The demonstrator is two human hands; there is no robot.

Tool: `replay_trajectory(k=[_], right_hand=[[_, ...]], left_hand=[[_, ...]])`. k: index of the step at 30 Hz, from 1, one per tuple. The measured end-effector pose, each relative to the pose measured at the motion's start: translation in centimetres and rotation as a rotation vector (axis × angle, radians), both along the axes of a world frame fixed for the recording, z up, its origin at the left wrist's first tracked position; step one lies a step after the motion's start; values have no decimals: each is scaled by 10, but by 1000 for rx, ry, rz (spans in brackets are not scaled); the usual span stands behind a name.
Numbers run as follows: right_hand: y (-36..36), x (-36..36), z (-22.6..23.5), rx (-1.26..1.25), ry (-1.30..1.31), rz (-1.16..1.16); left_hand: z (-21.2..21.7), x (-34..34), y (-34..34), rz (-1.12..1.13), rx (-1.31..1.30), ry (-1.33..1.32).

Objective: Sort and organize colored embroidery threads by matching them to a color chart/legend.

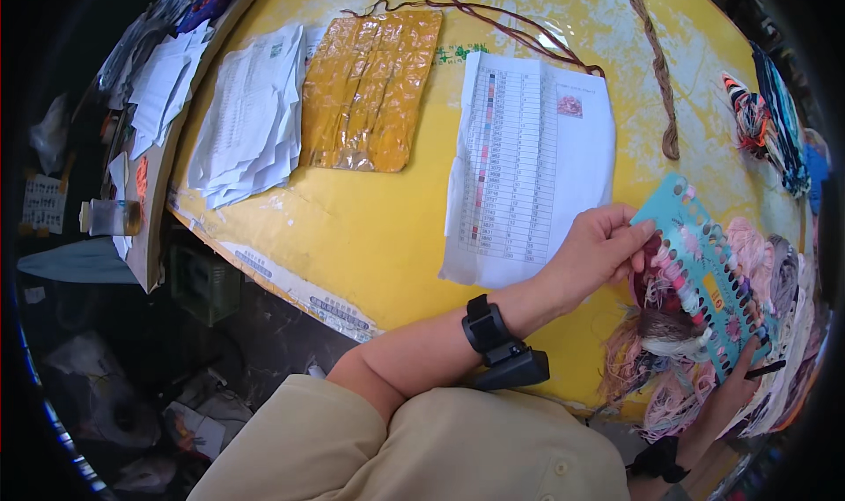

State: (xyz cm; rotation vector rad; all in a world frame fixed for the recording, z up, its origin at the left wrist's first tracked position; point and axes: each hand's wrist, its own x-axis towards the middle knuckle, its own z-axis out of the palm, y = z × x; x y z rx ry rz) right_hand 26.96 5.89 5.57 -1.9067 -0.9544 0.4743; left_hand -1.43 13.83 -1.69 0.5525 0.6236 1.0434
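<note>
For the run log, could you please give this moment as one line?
left hand: pinches teal thread card | right hand: supports card from below | colour chart sheet: on yellow table

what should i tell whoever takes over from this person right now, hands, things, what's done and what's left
Left hand: fingertips pinch the upper end of the teal thread organiser card, grip closed on it.
Right hand: mostly hidden under the card, seems to support its lower end; grip cannot be told.
Things: the card lies over a heap of loose threads at the right of the yellow table. The printed colour chart lies just left of the left hand.
Done: many of the card's holes already carry thread bundles.
Left: loose threads still lie off the card in the heap; some holes near the top look empty.
</note>
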Motion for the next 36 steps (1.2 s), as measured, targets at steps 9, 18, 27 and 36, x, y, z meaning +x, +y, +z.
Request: replay_trajectory(k=[9,18,27,36], right_hand=[[17,-11,0,5,159,-177],[-6,-1,-10,-135,114,-2],[0,-33,16,65,12,-122],[1,-17,-4,78,154,-17]], left_hand=[[-15,6,2,82,-25,1],[-8,2,-2,113,9,90],[1,8,-2,0,-178,-109],[-6,3,-4,14,-95,-91]])
